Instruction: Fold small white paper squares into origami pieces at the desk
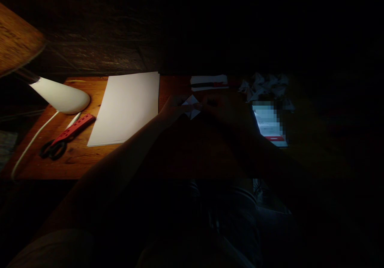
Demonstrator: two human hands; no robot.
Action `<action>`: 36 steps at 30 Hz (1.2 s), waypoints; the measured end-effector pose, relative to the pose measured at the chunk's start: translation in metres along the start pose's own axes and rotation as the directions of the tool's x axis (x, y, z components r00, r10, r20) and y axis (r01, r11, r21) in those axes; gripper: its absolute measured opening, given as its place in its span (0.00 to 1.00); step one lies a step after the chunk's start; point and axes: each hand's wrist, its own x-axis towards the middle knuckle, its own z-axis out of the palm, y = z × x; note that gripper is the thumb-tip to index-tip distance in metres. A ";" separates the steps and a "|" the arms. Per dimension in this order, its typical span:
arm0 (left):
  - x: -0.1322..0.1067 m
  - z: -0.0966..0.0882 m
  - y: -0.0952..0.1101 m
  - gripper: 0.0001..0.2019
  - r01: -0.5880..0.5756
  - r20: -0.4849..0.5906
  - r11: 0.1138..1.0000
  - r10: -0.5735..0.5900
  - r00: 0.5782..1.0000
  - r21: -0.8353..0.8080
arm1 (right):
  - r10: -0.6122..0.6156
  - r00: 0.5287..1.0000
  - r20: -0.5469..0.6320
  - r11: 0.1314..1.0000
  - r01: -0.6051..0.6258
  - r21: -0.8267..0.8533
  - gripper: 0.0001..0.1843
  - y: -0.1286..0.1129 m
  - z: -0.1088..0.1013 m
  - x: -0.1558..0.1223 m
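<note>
Left grip [173,107] and right grip [213,105] pinch opposite sides of a folded paper [192,112], likely to control its creases; white sheets [127,108] lie left, presumably handy.

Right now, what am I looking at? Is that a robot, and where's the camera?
No robot here! A person wears the camera on their head, so this one picture looks forward and down at their bare left hand and right hand. The left hand holds a small folded paper; the right is close beside it, but it's too dark to tell if it's gripping. On the wooden table, to the left: lamp, scissors, big white sheets. To the right: a lit phone and little folded shapes.
</note>
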 end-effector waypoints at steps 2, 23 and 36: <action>0.001 0.001 -0.001 0.09 -0.007 -0.039 1.000 0.006 0.999 -0.022 | -0.015 1.000 -0.001 1.000 0.015 0.005 0.30 0.002 -0.002 0.001; -0.001 0.000 -0.001 0.09 -0.010 0.039 0.998 0.007 0.999 0.067 | -0.068 0.997 0.034 0.997 0.070 -0.039 0.21 0.010 0.002 0.002; -0.004 -0.001 0.002 0.16 -0.082 0.210 0.986 0.050 0.976 0.145 | -0.112 0.986 0.125 0.991 0.119 -0.054 0.10 0.022 0.003 0.003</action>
